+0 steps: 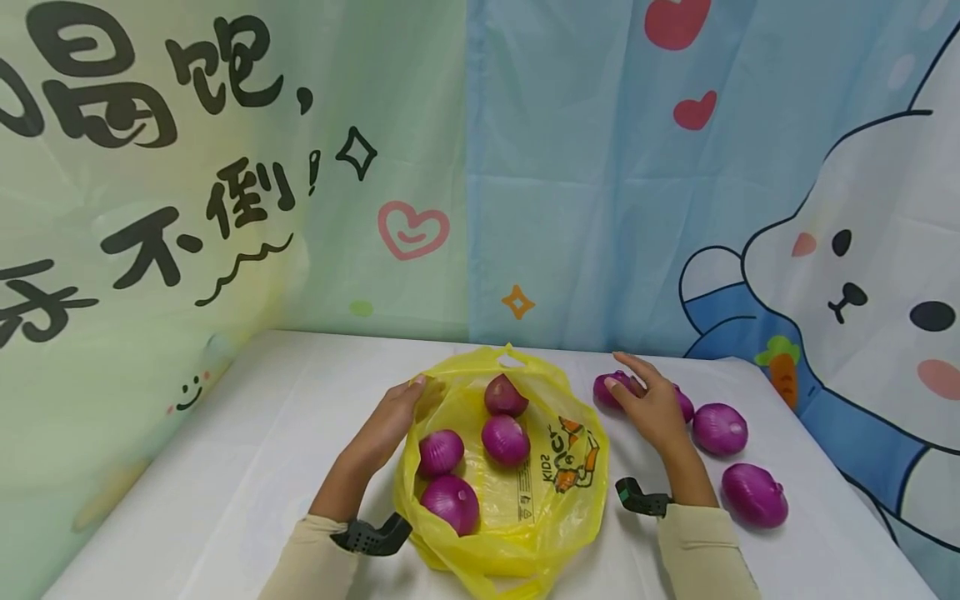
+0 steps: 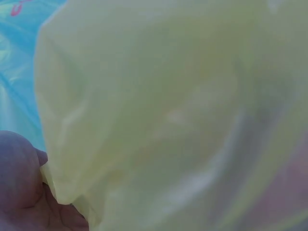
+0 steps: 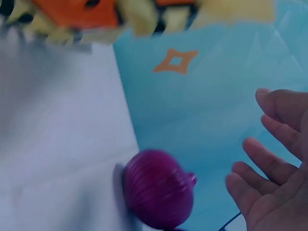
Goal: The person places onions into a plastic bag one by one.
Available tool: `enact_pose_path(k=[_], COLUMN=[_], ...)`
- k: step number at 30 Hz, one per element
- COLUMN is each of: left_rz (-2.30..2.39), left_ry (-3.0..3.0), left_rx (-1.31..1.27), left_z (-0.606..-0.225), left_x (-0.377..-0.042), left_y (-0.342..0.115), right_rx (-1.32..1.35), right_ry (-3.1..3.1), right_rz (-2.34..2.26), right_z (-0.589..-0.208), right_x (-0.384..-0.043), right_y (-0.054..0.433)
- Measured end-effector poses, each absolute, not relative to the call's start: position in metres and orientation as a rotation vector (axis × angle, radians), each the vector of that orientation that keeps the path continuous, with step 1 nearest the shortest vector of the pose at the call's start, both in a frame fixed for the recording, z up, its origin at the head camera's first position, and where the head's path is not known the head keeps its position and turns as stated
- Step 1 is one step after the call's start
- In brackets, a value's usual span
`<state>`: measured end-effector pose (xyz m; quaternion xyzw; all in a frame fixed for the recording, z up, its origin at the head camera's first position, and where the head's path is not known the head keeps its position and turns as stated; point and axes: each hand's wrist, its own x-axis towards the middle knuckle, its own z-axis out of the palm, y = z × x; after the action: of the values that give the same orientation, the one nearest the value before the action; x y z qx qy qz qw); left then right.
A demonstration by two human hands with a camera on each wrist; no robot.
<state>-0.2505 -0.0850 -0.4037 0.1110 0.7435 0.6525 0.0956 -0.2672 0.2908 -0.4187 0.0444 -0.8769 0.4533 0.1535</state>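
A yellow plastic bag (image 1: 555,525) stands with its mouth spread wide, and several purple onions lie inside, among them a large one (image 1: 450,504) low on the left. My left hand (image 1: 386,425) holds the bag's left rim between thumb and fingers; part of the fingers is hidden by the plastic. In the left wrist view the thumb (image 2: 19,168) is beside the bag's wall. My right hand (image 1: 651,408), fingers spread and relaxed, hovers by a purple onion (image 1: 611,390) behind the bag's right side. The right wrist view shows a gap between the fingers and that onion (image 3: 159,190).
Beyond my right hand, more purple onions lie on the white tabletop (image 1: 300,392): one partly hidden by the hand, one (image 1: 720,429) farther right, and another (image 1: 753,496) nearer me. A printed cloth backdrop (image 1: 555,167) rises behind the table.
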Motion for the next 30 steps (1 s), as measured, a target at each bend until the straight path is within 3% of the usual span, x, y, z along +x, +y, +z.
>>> enact_pose_path(k=[21,30], left_rz=[1.939,1.920], left_ry=[2.181,2.187], left_rx=[0.351,0.336], left_z=[-0.405,-0.406], left_x=[-0.252,-0.252], left_y=[-0.085,-0.083], right_rx=[0.057,0.158], right_ry=[-2.734,-2.842], right_rz=[1.174,1.119], right_z=[-0.439,-0.440], right_x=[-0.275,-0.273], right_y=[0.308,0.304])
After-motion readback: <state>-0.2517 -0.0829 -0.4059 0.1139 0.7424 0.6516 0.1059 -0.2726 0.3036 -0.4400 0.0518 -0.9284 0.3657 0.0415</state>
